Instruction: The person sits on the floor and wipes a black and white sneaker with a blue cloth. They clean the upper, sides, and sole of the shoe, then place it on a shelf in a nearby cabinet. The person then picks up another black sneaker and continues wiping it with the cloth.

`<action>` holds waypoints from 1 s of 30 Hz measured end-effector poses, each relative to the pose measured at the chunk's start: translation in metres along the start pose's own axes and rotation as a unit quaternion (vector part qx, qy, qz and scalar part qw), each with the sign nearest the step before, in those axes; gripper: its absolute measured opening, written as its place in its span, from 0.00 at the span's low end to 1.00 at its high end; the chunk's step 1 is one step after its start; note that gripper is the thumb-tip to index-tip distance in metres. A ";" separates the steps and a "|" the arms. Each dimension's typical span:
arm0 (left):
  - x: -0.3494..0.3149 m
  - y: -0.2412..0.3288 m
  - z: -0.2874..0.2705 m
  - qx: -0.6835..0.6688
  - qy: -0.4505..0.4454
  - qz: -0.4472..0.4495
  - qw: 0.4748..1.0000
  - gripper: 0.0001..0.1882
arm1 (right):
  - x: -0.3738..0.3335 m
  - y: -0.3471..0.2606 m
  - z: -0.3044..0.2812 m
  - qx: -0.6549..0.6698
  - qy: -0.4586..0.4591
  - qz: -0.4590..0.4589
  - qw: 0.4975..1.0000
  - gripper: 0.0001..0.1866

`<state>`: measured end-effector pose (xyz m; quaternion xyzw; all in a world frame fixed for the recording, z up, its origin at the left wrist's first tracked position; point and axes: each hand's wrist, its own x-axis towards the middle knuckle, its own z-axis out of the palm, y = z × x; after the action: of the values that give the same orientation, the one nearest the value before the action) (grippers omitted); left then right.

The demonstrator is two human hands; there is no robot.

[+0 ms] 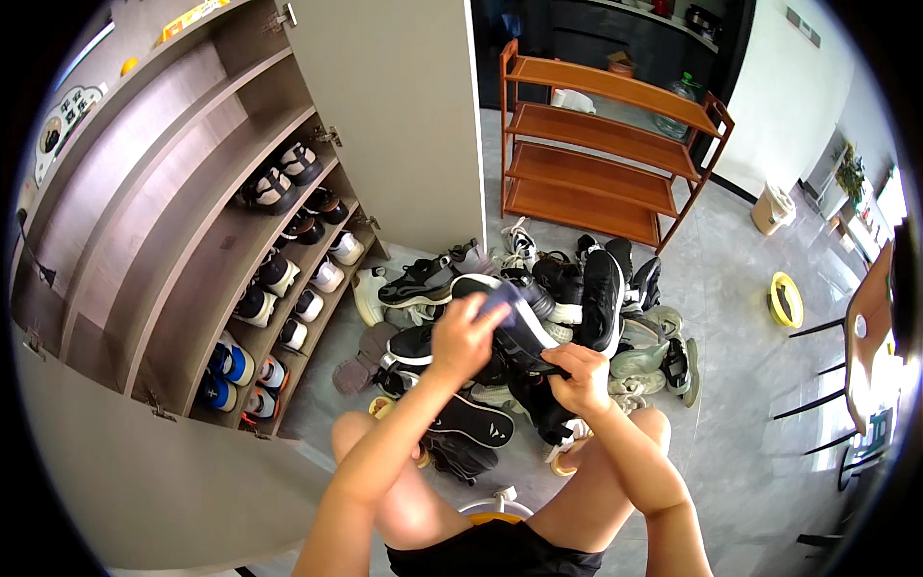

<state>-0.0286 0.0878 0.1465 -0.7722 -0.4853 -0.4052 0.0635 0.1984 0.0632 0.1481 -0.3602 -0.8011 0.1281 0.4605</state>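
In front of me my right hand grips one end of a black shoe with a white sole edge, held tilted above a heap of shoes. My left hand is closed on a dark blue piece that looks like a cloth, blurred by motion, against the shoe's far part. Under and around both hands lies the heap: a black sneaker with a white sole, a dark sole turned upward, pale green shoes and a grey pair.
An open shoe cabinet stands at my left, with several pairs on its right-hand shelves. Beyond the heap is a brown wooden rack. On the right are a yellow basin, a beige bin and a wooden-topped table.
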 end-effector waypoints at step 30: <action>-0.024 0.061 0.008 -0.196 0.022 0.012 0.980 0.28 | 0.002 0.028 -0.012 0.421 0.243 0.408 0.773 0.08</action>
<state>0.0195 0.0435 0.1432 -0.7663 -0.3850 -0.5090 -0.0735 0.2207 0.0831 0.1408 -0.4428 -0.3063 0.5363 0.6500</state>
